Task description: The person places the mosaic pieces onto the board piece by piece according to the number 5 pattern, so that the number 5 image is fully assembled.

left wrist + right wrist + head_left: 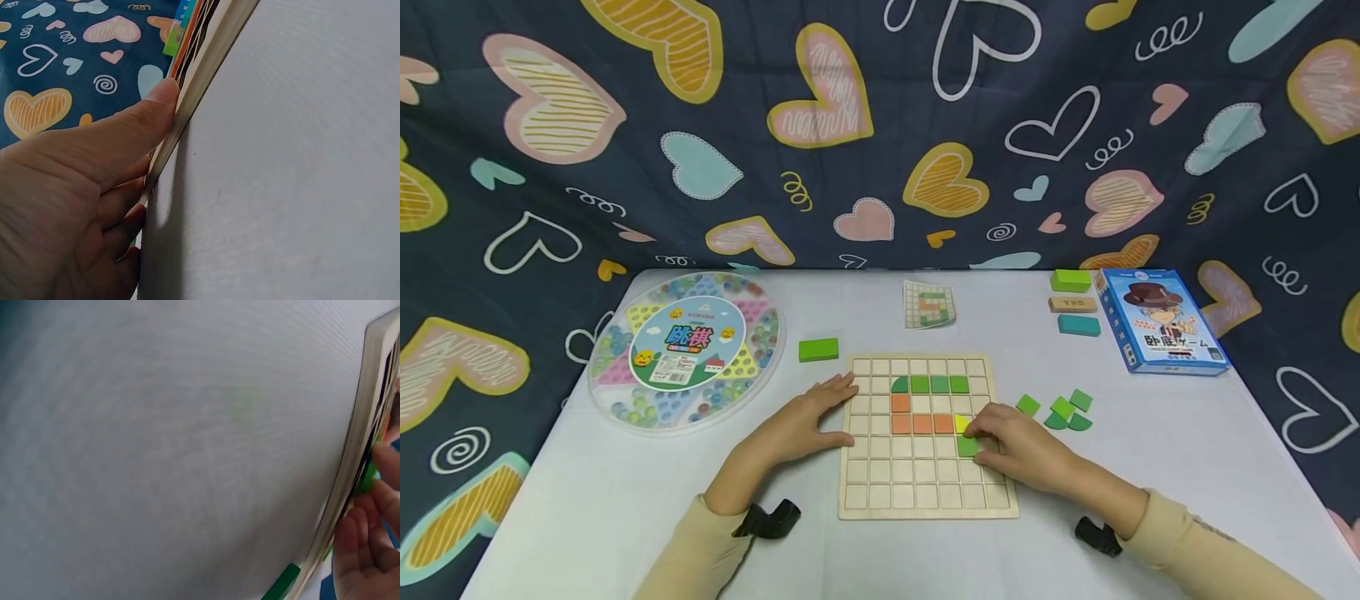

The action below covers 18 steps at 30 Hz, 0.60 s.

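Note:
A square wooden grid board [925, 490] lies on the white table. Set in its cells are green tiles [939, 384], a quarter-round dark green tile [900, 385], orange tiles [922, 424] and a yellow tile [961, 423]. My left hand [797, 425] rests against the board's left edge, thumb and fingers spread apart; the left wrist view shows the thumb [147, 115] touching that edge. Over the board's right side, my right hand [1026, 446] pinches a green square tile [967, 447] just below the yellow one. Its fingertips partly cover both tiles.
Loose green tiles [1063, 407] lie right of the board. Behind it are a pattern card [928, 304] and a green block [818, 349]. A round marble game box [687, 352] sits left; three blocks [1072, 304] and a blue game box [1161, 321] stand back right.

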Each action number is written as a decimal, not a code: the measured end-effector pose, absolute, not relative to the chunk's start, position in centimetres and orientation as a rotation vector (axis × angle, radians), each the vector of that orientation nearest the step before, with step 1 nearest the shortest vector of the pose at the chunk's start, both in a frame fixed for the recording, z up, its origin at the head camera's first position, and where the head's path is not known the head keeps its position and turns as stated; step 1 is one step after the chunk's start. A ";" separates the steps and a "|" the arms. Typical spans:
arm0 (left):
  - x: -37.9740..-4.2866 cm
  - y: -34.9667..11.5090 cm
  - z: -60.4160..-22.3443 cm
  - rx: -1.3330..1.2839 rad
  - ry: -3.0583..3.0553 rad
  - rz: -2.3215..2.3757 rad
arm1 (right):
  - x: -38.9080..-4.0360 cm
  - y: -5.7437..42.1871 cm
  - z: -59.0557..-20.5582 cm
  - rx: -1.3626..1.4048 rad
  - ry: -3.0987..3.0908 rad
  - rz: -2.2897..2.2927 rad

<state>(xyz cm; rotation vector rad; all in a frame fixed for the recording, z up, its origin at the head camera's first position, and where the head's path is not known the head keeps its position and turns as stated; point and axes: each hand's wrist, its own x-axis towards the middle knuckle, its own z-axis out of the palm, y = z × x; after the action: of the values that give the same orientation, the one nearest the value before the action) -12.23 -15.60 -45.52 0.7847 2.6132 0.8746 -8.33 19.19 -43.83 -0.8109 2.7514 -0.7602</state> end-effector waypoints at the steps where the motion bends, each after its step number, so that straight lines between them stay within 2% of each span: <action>1: -12.2 -15.6 -45.5 0.782 2.613 0.876 | -8.4 19.2 -43.8 -0.819 2.753 -0.759; 6: -12.2 -15.6 -45.5 0.774 2.607 0.874 | -8.3 19.9 -43.7 -0.807 2.743 -0.837; 18: -12.2 -15.6 -45.3 0.787 2.616 0.863 | -9.5 24.9 -43.6 -0.554 2.856 -0.893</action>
<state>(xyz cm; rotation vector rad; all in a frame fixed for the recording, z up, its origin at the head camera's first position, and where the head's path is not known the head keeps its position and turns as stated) -12.18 -15.59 -45.30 0.7868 2.6165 0.8633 -9.55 24.86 -43.58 -0.5536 2.8562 -0.8927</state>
